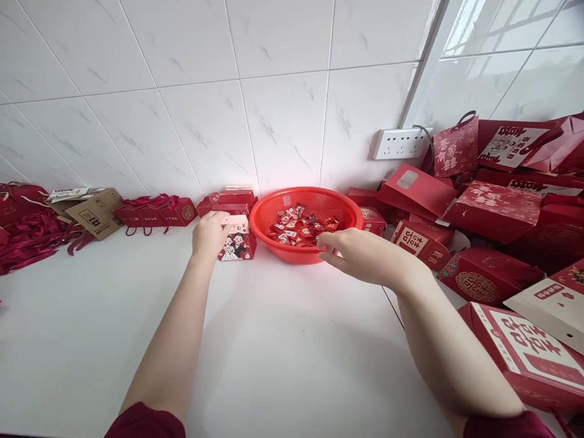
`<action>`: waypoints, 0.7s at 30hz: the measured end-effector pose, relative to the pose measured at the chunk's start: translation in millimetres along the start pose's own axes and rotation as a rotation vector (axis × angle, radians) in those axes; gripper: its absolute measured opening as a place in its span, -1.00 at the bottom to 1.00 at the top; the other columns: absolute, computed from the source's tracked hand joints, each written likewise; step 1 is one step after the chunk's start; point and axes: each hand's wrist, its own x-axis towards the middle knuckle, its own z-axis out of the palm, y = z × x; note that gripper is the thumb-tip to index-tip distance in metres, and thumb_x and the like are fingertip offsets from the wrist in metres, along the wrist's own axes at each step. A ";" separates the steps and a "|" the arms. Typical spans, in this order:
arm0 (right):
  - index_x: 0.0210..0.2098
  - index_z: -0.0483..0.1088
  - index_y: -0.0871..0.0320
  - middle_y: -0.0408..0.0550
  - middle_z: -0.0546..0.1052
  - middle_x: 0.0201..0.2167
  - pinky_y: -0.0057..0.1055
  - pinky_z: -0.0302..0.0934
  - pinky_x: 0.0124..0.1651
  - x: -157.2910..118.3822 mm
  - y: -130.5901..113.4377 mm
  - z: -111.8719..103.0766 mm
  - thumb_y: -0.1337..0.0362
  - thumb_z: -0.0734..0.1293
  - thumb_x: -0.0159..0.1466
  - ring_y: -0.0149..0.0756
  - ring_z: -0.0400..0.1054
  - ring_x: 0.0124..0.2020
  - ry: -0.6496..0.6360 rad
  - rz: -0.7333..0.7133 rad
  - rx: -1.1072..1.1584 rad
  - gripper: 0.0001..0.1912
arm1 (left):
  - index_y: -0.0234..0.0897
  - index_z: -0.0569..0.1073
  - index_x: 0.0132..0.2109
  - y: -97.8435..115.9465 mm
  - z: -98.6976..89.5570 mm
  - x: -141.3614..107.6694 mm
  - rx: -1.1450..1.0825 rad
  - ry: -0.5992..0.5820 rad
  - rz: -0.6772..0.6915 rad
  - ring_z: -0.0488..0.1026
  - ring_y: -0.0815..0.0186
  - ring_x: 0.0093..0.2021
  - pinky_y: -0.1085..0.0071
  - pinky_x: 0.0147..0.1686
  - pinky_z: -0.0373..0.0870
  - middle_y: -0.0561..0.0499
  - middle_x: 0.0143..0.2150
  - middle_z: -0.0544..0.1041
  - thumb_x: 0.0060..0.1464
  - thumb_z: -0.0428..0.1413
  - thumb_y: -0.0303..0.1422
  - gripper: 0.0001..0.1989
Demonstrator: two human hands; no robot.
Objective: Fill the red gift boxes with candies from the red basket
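Note:
My left hand [210, 233] has its fingers closed on the upper left edge of a small red box [238, 246] with a cartoon couple on its front and a pale pink top. Just right of that box stands a red plastic basket [297, 253], with many small red-wrapped candies [298, 228] inside. Over the basket's front right rim is my right hand [349, 250], its fingers bent toward the candies. The fingertips sit close together, and whether anything lies between them is too small to tell.
Red gift boxes [495, 204] are piled along the right side. A power strip [402, 144] is on the tiled wall [283, 121]. At the back left are a cardboard box [98, 213], small red boxes [155, 213] and dark red ribbons [34, 237] on the white table [292, 365].

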 end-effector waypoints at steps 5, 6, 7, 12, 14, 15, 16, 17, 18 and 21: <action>-0.35 0.26 0.11 -0.07 0.48 -0.40 -0.40 0.03 -0.46 -0.6 2.5 0.6 0.24 0.13 0.39 -0.30 0.34 -0.45 0.006 -0.002 -0.015 -0.80 | -0.26 0.43 0.01 2.8 5.9 -1.0 0.029 0.042 -0.008 0.40 0.10 0.08 0.28 0.07 0.32 -0.15 0.00 0.45 0.17 0.01 -0.45 -0.73; -0.34 0.26 0.11 -0.08 0.48 -0.40 -0.40 0.03 -0.45 -1.0 3.3 0.5 0.23 0.13 0.39 -0.30 0.34 -0.45 0.011 -0.005 -0.015 -0.80 | -0.26 0.42 0.01 2.9 6.8 -1.0 0.031 0.045 -0.001 0.39 0.11 0.08 0.29 0.07 0.32 -0.15 0.01 0.44 0.17 0.01 -0.46 -0.74; -0.34 0.27 0.11 -0.08 0.48 -0.41 -0.40 0.04 -0.45 -1.7 4.2 0.0 0.23 0.13 0.39 -0.30 0.34 -0.46 0.018 -0.009 -0.013 -0.80 | -0.26 0.41 0.00 2.9 7.5 -1.1 0.033 0.048 0.005 0.39 0.12 0.08 0.30 0.07 0.33 -0.14 0.01 0.42 0.17 0.01 -0.46 -0.74; -0.33 0.32 0.10 -0.11 0.51 -0.42 -0.41 0.08 -0.45 -14.3 10.1 -10.6 0.18 0.13 0.40 -0.32 0.36 -0.48 0.121 0.016 0.024 -0.76 | -0.24 0.40 0.01 0.0 7.8 -1.7 0.055 0.055 -0.004 0.42 0.14 0.01 0.29 0.00 0.39 -0.17 0.12 0.32 0.19 0.00 -0.42 -0.75; -0.28 0.38 0.08 -0.10 0.54 -0.39 -0.40 0.12 -0.41 -24.4 13.6 -18.1 0.16 0.15 0.39 -0.28 0.40 -0.43 0.189 0.042 0.032 -0.77 | -0.24 0.38 0.04 -1.2 8.3 -1.6 0.067 0.053 -0.017 0.41 0.11 0.04 0.27 -0.01 0.40 -0.20 0.15 0.30 0.21 -0.03 -0.41 -0.73; -0.24 0.41 0.07 -0.09 0.55 -0.37 -0.39 0.15 -0.39 -30.3 15.9 -22.1 0.15 0.17 0.38 -0.26 0.42 -0.40 0.223 0.056 0.033 -0.77 | -0.24 0.37 0.06 -1.6 8.9 -1.4 0.072 0.050 -0.023 0.40 0.09 0.06 0.25 -0.01 0.41 -0.21 0.16 0.30 0.22 -0.05 -0.41 -0.71; -0.20 0.43 0.06 -0.08 0.57 -0.35 -0.38 0.18 -0.37 -36.6 18.6 -26.2 0.15 0.18 0.38 -0.24 0.44 -0.38 0.260 0.071 0.034 -0.78 | -0.25 0.36 0.08 -1.8 9.7 -1.1 0.077 0.045 -0.029 0.39 0.07 0.09 0.23 0.00 0.41 -0.23 0.17 0.30 0.22 -0.07 -0.41 -0.69; -0.16 0.44 0.05 -0.08 0.58 -0.33 -0.36 0.20 -0.34 -43.2 21.7 -30.2 0.14 0.19 0.37 -0.22 0.45 -0.36 0.301 0.089 0.038 -0.77 | -0.25 0.35 0.11 -1.8 10.7 -0.8 0.081 0.037 -0.031 0.36 0.05 0.13 0.21 0.03 0.39 -0.24 0.19 0.31 0.23 -0.08 -0.41 -0.67; -0.14 0.45 0.04 -0.09 0.59 -0.31 -0.34 0.23 -0.31 -50.0 25.2 -34.0 0.13 0.20 0.36 -0.21 0.46 -0.35 0.351 0.109 0.041 -0.76 | -0.26 0.33 0.15 -1.8 11.9 -0.4 0.084 0.026 -0.029 0.31 0.03 0.20 0.18 0.09 0.36 -0.24 0.21 0.30 0.23 -0.09 -0.41 -0.63; -0.13 0.47 0.03 -0.07 0.60 -0.30 -0.27 0.27 -0.27 -70.2 35.8 -44.3 0.10 0.22 0.35 -0.17 0.47 -0.37 0.516 0.180 0.015 -0.75 | -0.28 0.17 0.33 -1.9 17.2 0.2 0.081 -0.027 -0.005 0.02 0.01 0.40 0.11 0.28 0.16 -0.21 0.39 0.13 0.22 -0.09 -0.41 -0.47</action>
